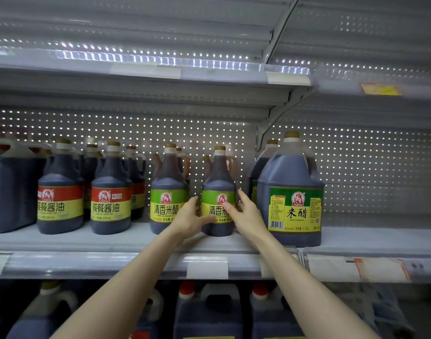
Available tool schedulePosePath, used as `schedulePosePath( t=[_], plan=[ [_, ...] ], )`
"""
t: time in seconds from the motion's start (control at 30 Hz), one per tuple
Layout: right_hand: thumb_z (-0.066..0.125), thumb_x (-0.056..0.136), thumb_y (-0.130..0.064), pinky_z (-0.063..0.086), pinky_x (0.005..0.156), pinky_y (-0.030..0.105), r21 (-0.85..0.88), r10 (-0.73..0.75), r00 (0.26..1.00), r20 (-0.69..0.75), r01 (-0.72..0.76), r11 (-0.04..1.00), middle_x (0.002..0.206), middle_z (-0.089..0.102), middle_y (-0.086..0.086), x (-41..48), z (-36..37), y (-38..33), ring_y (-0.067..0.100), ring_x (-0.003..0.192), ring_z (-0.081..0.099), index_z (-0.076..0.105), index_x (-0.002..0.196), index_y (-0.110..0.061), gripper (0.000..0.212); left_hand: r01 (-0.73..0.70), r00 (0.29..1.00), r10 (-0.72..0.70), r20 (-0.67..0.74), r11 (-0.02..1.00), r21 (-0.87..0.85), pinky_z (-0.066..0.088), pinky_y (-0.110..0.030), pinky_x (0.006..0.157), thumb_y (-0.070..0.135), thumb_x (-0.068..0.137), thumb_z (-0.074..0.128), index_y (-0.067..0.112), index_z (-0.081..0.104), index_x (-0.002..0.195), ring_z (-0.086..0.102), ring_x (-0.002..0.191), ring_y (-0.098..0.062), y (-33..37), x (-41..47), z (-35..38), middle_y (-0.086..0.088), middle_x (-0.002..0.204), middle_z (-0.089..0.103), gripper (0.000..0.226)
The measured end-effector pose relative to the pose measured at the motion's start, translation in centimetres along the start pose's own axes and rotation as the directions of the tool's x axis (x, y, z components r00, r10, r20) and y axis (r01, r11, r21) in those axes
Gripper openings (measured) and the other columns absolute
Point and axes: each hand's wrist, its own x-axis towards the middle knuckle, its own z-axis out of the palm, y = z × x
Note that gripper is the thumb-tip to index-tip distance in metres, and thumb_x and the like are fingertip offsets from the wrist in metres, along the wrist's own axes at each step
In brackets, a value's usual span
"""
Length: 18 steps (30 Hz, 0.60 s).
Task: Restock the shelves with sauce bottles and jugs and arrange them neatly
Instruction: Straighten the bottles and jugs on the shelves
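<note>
Two hands meet on one small bottle (218, 177) at the centre of the frame. The left hand (188, 217) curls round its lower left side, and the right hand (246, 211) wraps its right side with the thumb on the label. The bottle stands upright on the middle shelf (87, 241), cap up. Its green and yellow label faces the camera and reads 清香米 before the hands cover the rest. Just to its left, across a narrow gap, stands a twin bottle (168, 187) marked 清香米醋. Further left, a red-labelled bottle (111, 192) reads 餐餐酱油 and 800mL. Close on the right a big jug (291, 172) reads 米醋, RICE VINEGAR, 1.75L. Open shelf board shows right of the jug and along the front edge
</note>
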Motion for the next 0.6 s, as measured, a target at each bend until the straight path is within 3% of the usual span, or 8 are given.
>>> schedulePosePath(
  t=[0.13, 0.27, 0.4, 0.5, 0.6],
  plan=[
    [0.057, 0.097, -0.028, 0.042, 0.089, 0.022, -0.042, -0.059, 0.997, -0.053, 0.057, 0.998, 0.141, 0.051, 0.007, -1.3, -0.9, -2.0, 0.015, 0.122, 0.051, 0.030, 0.150, -0.017, 0.061, -0.019, 0.997, 0.019, -0.081, 1.000, -0.003, 0.049, -0.039, 0.098, 0.012, 0.084, 0.072, 0.002, 0.037, 0.141, 0.056, 0.108, -0.021, 1.3, -0.8, -0.9, -0.012, 0.125, 0.058, 0.067],
    [0.058, 0.096, -0.029, 0.042, 0.087, 0.022, -0.029, -0.073, 0.995, -0.070, 0.071, 0.997, 0.136, 0.055, 0.009, -2.7, -1.7, -3.2, 0.017, 0.119, 0.053, 0.037, 0.147, -0.017, 0.057, -0.060, 0.988, 0.055, -0.142, 0.998, -0.034, 0.050, -0.041, 0.095, 0.017, 0.084, 0.073, 0.005, 0.048, 0.133, 0.059, 0.106, -0.021, 2.5, -2.5, -1.2, -0.008, 0.117, 0.061, 0.056],
    [0.059, 0.095, -0.030, 0.050, 0.095, 0.035, -0.028, -0.088, 0.988, -0.124, 0.085, 0.996, 0.125, 0.062, 0.005, -4.6, -3.5, -3.8, 0.017, 0.111, 0.059, 0.044, 0.142, -0.017, 0.051, -0.111, 0.983, 0.104, -0.149, 0.993, -0.043, 0.048, -0.029, 0.086, 0.021, 0.087, 0.070, 0.009, 0.051, 0.130, 0.058, 0.102, -0.015, 3.7, -4.4, -0.2, -0.002, 0.113, 0.060, 0.049],
    [0.062, 0.093, -0.031, 0.049, 0.098, 0.045, -0.027, -0.070, 0.980, -0.185, 0.066, 0.997, 0.114, 0.065, 0.002, -6.2, -5.4, -3.8, 0.018, 0.109, 0.061, 0.050, 0.137, -0.017, 0.048, -0.136, 0.984, 0.126, -0.129, 0.988, -0.069, 0.051, -0.031, 0.089, 0.022, 0.085, 0.071, 0.011, 0.054, 0.126, 0.062, 0.100, -0.017, 4.3, -5.5, 1.2, -0.004, 0.110, 0.064, 0.045],
    [0.065, 0.091, -0.028, 0.051, 0.095, 0.050, 0.000, -0.040, 0.965, -0.261, 0.041, 0.999, 0.113, 0.066, 0.007, -7.5, -7.3, -3.4, 0.022, 0.106, 0.064, 0.056, 0.130, -0.017, 0.041, -0.150, 0.987, 0.144, -0.071, 0.984, -0.093, 0.050, -0.016, 0.079, 0.019, 0.085, 0.072, 0.010, 0.053, 0.125, 0.060, 0.096, -0.015, 4.9, -6.2, 2.6, -0.007, 0.112, 0.063, 0.045]
  ],
)
